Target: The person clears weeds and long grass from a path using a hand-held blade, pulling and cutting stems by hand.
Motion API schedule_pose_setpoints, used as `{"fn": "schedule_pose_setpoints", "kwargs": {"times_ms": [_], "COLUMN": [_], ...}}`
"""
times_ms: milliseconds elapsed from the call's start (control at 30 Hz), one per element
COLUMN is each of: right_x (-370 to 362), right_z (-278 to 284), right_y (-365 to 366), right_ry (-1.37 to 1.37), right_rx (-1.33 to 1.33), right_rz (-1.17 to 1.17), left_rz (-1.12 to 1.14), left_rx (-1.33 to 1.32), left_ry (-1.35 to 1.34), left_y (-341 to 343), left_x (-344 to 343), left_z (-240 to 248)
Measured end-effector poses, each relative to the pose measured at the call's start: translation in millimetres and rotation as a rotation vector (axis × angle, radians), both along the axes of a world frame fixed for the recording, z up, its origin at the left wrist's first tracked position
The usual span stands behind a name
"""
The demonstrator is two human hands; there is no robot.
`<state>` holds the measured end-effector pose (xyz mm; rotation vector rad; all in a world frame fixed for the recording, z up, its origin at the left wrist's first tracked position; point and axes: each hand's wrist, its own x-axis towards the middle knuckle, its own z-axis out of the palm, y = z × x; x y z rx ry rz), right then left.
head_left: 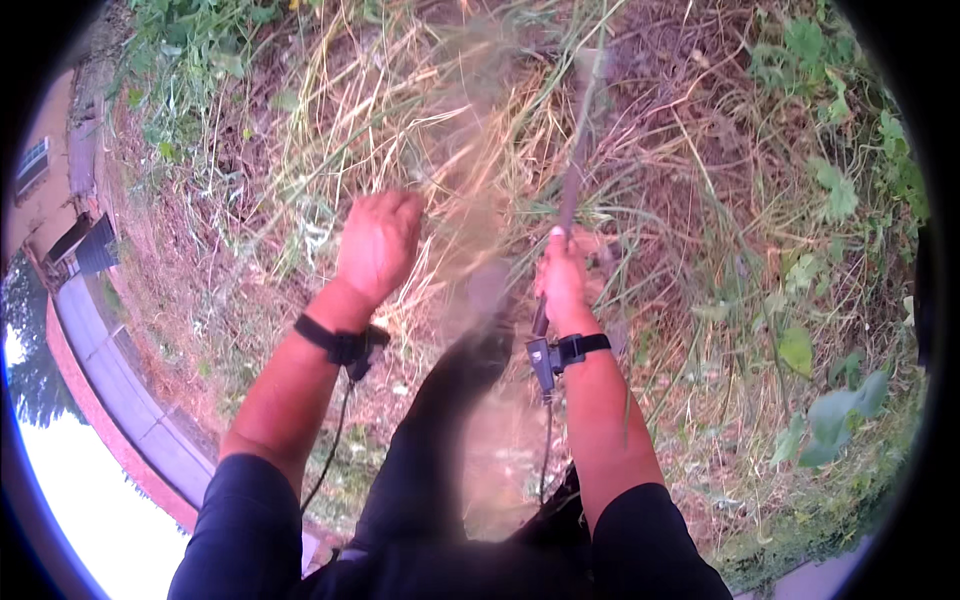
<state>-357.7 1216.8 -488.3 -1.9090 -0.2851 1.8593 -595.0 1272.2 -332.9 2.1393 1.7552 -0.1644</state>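
My right hand (563, 275) is wrapped round the dark shaft of a long-handled tool (575, 180), its thumb lying along the shaft. The tool slants away from me into the grass, where its far end is pale, blurred and partly covered by stalks, so its kind is unclear. To the left, my left hand (380, 240) is closed with its back facing up, just over dry yellow grass (430, 150). Its curled fingers are mostly hidden, and I cannot make out what is in them. Each wrist wears a black strap with a small cabled device.
Tangled dry and green grass covers the ground. Leafy green plants (835, 415) grow at the right, more weeds (190, 50) at the far left. My dark-trousered leg (430, 430) stands between my arms. A paved strip (120, 380) and a building (45, 170) lie at the left.
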Motion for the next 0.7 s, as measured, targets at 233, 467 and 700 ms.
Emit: {"fn": "schedule_pose_setpoints", "kwargs": {"times_ms": [233,467,700], "right_x": [-5,-10,-5], "right_z": [3,-18,-26], "right_y": [90,54,49], "right_ry": [0.099,-0.061,-0.204], "right_rx": [-0.042,-0.026,-0.008], "right_rz": [-0.095,0.321,0.516], "left_rz": [-0.244,-0.174,0.257], "left_rx": [0.312,0.128,-0.222], "left_ry": [-0.029,0.475,0.260], "left_y": [71,122,144], "left_x": [17,-20,-16], "left_z": [-2,-73,-88]}}
